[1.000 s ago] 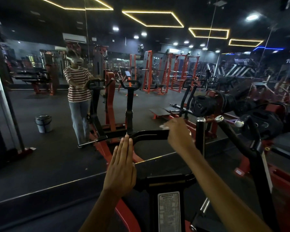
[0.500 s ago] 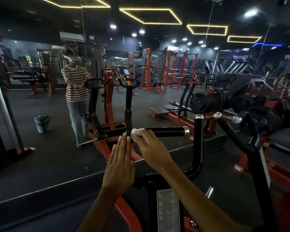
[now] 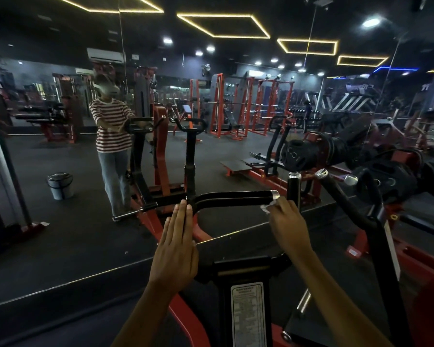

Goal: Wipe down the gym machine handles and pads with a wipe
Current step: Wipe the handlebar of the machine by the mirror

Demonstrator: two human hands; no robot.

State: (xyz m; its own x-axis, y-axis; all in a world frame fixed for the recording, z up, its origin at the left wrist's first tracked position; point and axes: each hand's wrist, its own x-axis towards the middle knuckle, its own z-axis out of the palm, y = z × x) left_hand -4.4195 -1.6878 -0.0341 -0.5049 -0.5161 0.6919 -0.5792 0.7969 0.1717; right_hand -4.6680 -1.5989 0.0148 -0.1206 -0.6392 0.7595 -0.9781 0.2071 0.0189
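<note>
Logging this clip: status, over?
Left hand flat, holding nothing. Right hand pinches wipe under horizontal handle tip. Nothing obstructing.

Dark rubbery floor (image 3: 68,249) carried everything here: the red machine frame (image 3: 186,319) stood on it, and in the mirror 1 small bucket (image 3: 60,185) sat on it well left of the frame.

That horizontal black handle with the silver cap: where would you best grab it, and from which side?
Probably mid-length on the handle, coming from above and wrapping the fingers round it. It is a straight bar lying level, bare between the left hand and the right hand, which holds the wipe near the silver cap.
</note>
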